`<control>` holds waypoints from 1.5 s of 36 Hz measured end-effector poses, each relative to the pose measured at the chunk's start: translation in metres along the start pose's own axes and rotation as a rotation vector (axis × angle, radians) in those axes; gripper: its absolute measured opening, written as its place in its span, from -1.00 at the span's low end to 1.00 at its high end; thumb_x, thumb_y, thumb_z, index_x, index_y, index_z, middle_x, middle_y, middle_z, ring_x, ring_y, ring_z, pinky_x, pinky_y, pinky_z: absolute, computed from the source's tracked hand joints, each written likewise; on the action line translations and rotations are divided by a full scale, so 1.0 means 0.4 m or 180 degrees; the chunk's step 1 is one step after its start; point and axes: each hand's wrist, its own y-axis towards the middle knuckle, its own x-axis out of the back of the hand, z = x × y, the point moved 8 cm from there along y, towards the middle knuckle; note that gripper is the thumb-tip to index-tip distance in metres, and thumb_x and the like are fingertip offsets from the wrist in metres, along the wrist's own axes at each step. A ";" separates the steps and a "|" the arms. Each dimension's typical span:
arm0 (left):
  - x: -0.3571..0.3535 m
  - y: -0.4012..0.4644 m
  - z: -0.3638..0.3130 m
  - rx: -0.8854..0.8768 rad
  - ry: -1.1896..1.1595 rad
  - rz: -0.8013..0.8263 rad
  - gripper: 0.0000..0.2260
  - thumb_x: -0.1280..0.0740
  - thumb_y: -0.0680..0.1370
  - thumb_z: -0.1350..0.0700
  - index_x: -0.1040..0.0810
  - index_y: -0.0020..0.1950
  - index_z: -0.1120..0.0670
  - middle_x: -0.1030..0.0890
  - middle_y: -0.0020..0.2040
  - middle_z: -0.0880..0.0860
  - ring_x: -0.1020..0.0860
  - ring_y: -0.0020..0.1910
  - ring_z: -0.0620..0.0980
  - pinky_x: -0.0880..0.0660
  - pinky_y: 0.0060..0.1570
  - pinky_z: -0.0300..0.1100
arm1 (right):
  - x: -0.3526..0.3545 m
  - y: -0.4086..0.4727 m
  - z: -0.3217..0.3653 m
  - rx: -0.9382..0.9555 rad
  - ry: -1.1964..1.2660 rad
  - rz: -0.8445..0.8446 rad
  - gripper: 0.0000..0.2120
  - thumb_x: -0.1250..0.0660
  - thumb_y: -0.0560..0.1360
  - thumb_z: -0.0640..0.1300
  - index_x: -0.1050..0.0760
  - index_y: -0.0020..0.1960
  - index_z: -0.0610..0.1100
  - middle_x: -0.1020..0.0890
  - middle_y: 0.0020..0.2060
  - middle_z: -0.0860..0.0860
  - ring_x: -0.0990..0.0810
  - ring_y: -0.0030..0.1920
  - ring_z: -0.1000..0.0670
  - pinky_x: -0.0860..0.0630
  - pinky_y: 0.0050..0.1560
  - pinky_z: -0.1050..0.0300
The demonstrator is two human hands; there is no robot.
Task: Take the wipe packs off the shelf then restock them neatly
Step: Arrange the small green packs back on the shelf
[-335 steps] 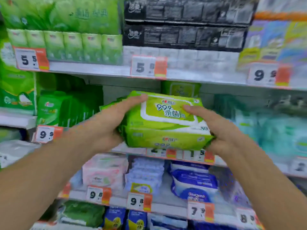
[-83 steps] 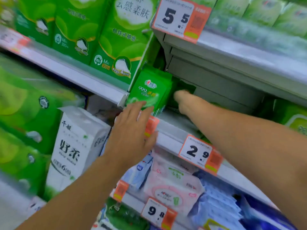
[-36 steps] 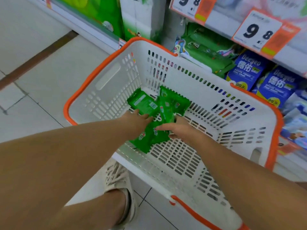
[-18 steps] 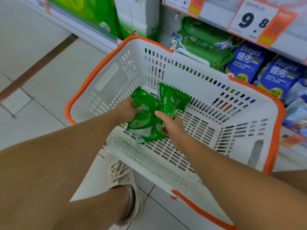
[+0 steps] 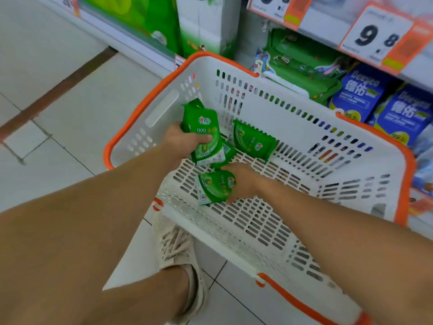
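Hands are both inside the white basket with the orange rim, which stands on the tiled floor just beside the low shelf. The left hand grips a small green wipe pack upright, with the thumb across its front, and it seems to hold at least one more pack behind it. The right hand lies nearer to the person and holds a second green pack with curled fingers, low over the basket bottom. A third pack leans alone at the far wall of the basket, apart from both hands.

To my judgement, the step now is to gather the small packs out of the basket, so that they can go back to the shelf in order. To do it well, I would first put the pack of the right hand against the ones in the left, with all printed fronts to the same side and the same end up, because a straight stack is easier to place than loose packs. The film wrapping looks smooth and soft, so the packs may slide on each other; a firm grip on the flat faces, not on the thin sealed edges, should keep them together.

The leaning pack at the far wall should be taken also before standing up. The slots in the basket bottom may catch a corner, so it is better to lift than to drag.
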 end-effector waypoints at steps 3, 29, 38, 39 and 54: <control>0.013 -0.019 -0.060 -0.0222 0.0189 0.0069 -0.43 -0.62 0.32 0.19 -0.49 0.26 0.10 -0.66 0.06 0.02 -0.66 -0.13 -0.06 -0.56 -0.32 -0.21 | -0.054 0.000 -0.012 0.0089 -0.0899 -0.0398 -0.03 -0.59 0.30 0.08 -0.15 0.54 -0.05 -0.30 0.45 -0.08 -0.29 0.44 -0.19 -0.35 0.39 -0.14; 0.030 -0.774 -0.646 -0.1702 -0.0278 0.0541 -0.67 -0.45 0.51 0.02 -0.56 0.24 0.02 -0.73 -0.04 0.09 -0.67 -0.15 0.07 -0.55 -0.25 -0.16 | 0.725 -0.972 0.296 0.1857 0.2184 -0.0820 -0.45 -0.53 0.19 -0.37 -0.61 0.14 -0.07 -0.69 0.08 -0.01 -0.69 0.04 -0.05 -0.65 -0.04 0.07; -0.053 -0.852 -0.704 -0.1712 -0.1550 0.0503 -0.57 -0.44 0.52 0.03 -0.43 0.35 0.06 -0.69 -0.05 0.09 -0.60 -0.22 0.11 -0.54 -0.22 0.10 | 0.838 -1.043 0.220 0.2059 0.4094 -0.2208 -0.04 -0.60 0.01 -0.34 -0.41 0.37 -0.03 -0.67 0.13 -0.23 -0.72 0.01 -0.19 -0.65 0.05 -0.14; -0.061 -0.854 -0.707 -0.1700 -0.1585 0.0548 -0.56 -0.45 0.51 0.02 -0.46 0.34 0.10 -0.71 -0.01 0.12 -0.65 -0.14 0.16 -0.57 -0.12 0.19 | 0.841 -1.032 0.213 0.2078 0.4409 -0.2312 -0.08 -0.59 0.03 -0.37 -0.41 0.36 -0.06 -0.66 0.12 -0.24 -0.72 -0.02 -0.19 -0.66 0.02 -0.11; -0.082 -0.862 -0.808 -0.2553 -0.1809 0.0155 -0.68 -0.47 0.43 -0.10 -0.50 0.11 -0.06 -0.71 -0.12 -0.13 -0.71 -0.14 -0.06 -0.66 -0.23 -0.08 | 0.817 -0.958 0.306 0.1995 0.3916 -0.1815 -0.57 -0.54 0.34 -0.04 -0.64 0.18 -0.13 -0.71 0.06 -0.17 -0.70 0.07 -0.22 -0.57 0.20 -0.23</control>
